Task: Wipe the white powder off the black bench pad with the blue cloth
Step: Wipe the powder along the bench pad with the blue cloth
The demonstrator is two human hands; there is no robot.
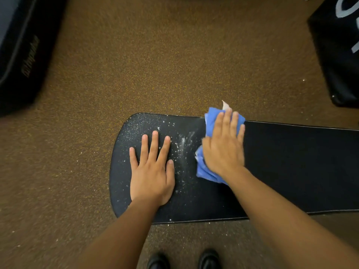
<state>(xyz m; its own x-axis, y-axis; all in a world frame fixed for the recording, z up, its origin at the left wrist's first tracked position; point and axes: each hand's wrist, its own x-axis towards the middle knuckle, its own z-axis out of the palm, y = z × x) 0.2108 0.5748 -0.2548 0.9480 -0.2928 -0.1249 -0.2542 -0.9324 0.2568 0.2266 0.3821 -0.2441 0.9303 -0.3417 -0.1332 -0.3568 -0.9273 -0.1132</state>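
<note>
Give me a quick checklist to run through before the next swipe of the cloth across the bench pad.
1. Blue cloth under the right hand: ok, flat fingers press it on the pad.
2. Left hand steadying the black bench pad: ok, resting flat near the rounded end.
3. White powder left to wipe: not ok, a smear and specks lie between the hands.
4. Swipe path clear: not ok, the left hand sits on the speckled end.
5. Pad to the right of the cloth: ok, looks clean.
6. Cloth's underside clean: cannot tell.

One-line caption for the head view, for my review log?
Right hand presses blue cloth on black bench pad; left hand lies flat beside white powder.
</note>
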